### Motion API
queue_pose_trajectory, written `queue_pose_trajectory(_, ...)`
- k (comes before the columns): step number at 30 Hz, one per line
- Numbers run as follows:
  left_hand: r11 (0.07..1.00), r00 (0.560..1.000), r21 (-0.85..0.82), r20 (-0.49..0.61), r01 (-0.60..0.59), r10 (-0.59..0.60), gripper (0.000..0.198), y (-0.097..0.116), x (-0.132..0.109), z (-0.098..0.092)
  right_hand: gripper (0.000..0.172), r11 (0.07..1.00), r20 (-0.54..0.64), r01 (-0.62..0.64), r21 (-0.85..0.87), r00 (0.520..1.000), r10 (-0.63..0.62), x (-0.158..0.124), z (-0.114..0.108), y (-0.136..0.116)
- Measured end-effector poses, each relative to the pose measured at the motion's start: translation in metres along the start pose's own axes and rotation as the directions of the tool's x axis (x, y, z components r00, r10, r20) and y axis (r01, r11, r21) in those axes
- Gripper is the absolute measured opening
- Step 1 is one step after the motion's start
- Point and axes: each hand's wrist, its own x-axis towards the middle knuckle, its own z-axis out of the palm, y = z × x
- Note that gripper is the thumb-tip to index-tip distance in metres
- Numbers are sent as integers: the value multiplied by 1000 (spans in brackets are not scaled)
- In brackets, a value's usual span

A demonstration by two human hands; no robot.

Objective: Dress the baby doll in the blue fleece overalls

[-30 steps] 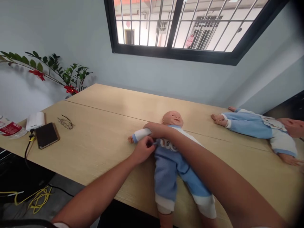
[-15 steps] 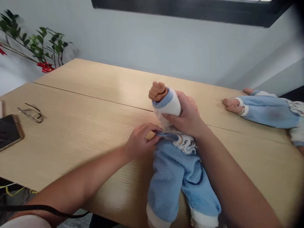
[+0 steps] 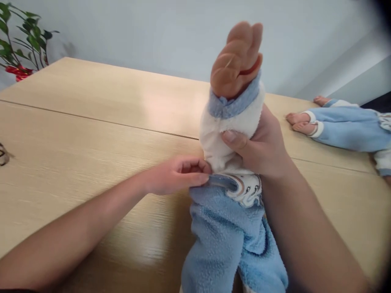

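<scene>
A baby doll in a fleecy blue and white outfit [image 3: 214, 240] lies on the table with its legs toward me. My right hand [image 3: 259, 146] wraps around the doll's raised arm [image 3: 232, 122], thumb across the white sleeve. The doll's hand [image 3: 236, 61] points up toward the camera above a blue cuff. At the waist, my left hand [image 3: 180, 175] pinches the blue edge of the garment between thumb and fingers, beside a white embroidered patch [image 3: 246, 189]. The doll's head is hidden behind the raised arm and my right hand.
A second doll [image 3: 345, 128] in similar blue and white clothes lies at the right of the wooden table [image 3: 106, 150]. Eyeglasses [image 3: 3, 155] show at the left edge. A plant [image 3: 27, 40] with red wrapping stands past the far left corner, and a wall rises behind.
The doll's arm has come up and closer to the camera in my right hand. My left hand keeps its pinch at the waist. The view has shifted, and the phone has left it.
</scene>
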Motion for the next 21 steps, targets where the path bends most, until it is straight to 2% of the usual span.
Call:
queue_pose_trajectory(2, 993, 992, 90, -91, -77, 85, 6, -12, 0, -1, 60, 1000, -16, -9, 4, 1000, 9, 0, 0, -1)
queue_pose_trajectory(3, 977, 971, 173, -178, -127, 158, 3, -20, -1, 0, 57, 1000, -24, -15, 0, 1000, 15, 0, 1, -2)
queue_pose_trajectory(4, 947, 930, 270, -272, -174, 248, 4, -28, -1, 1, 55, 1000, -27, -22, -3, 999, 22, 0, 2, -2)
queue_pose_trajectory(6, 863, 792, 446, -426, -235, 436, 9, -40, -1, 6, 53, 1000, -26, -31, -3, 999, 31, 0, 4, -2)
queue_pose_trajectory(8, 792, 630, 539, -516, -287, 580, 10, -47, -3, 11, 51, 1000, -22, -25, 15, 999, 25, -1, 5, -1)
queue_pose_trajectory(9, 769, 562, 554, -544, -318, 624, 10, -48, -4, 13, 52, 999, -25, -17, 35, 1000, 18, -1, 6, 0)
queue_pose_trajectory(10, 758, 513, 551, -565, -349, 646, 10, -49, -5, 15, 52, 998, -34, -8, 58, 999, 10, -1, 7, 2)
queue_pose_trajectory(11, 766, 500, 526, -582, -370, 641, 12, -48, -6, 16, 53, 996, -46, 1, 84, 999, 3, -1, 7, 3)
queue_pose_trajectory(12, 798, 532, 474, -596, -372, 602, 12, -48, -7, 17, 55, 994, -62, 5, 107, 998, 1, -1, 7, 4)
queue_pose_trajectory(13, 851, 609, 394, -595, -348, 525, 12, -47, -7, 16, 55, 992, -81, 3, 124, 997, 7, -2, 6, 6)
queue_pose_trajectory(15, 958, 806, 175, -518, -228, 286, 21, -49, -4, 14, 55, 989, -109, -17, 145, 994, 33, -2, 6, 8)
queue_pose_trajectory(16, 987, 876, 56, -454, -153, 161, 29, -50, -1, 12, 55, 988, -114, -27, 154, 993, 45, -3, 6, 9)
queue_pose_trajectory(17, 994, 914, -54, -401, -96, 66, 37, -52, 2, 11, 55, 986, -109, -34, 164, 993, 52, -3, 6, 10)
queue_pose_trajectory(18, 987, 923, -147, -385, -71, 10, 41, -54, 5, 10, 55, 984, -96, -41, 171, 994, 58, -3, 6, 12)
queue_pose_trajectory(19, 974, 910, -212, -414, -78, -17, 42, -56, 8, 10, 55, 985, -78, -46, 167, 995, 60, -4, 6, 13)
queue_pose_trajectory(21, 964, 831, -219, -556, -151, 4, 39, -57, 10, 11, 54, 993, -40, -59, 98, 997, 64, -5, 8, 17)
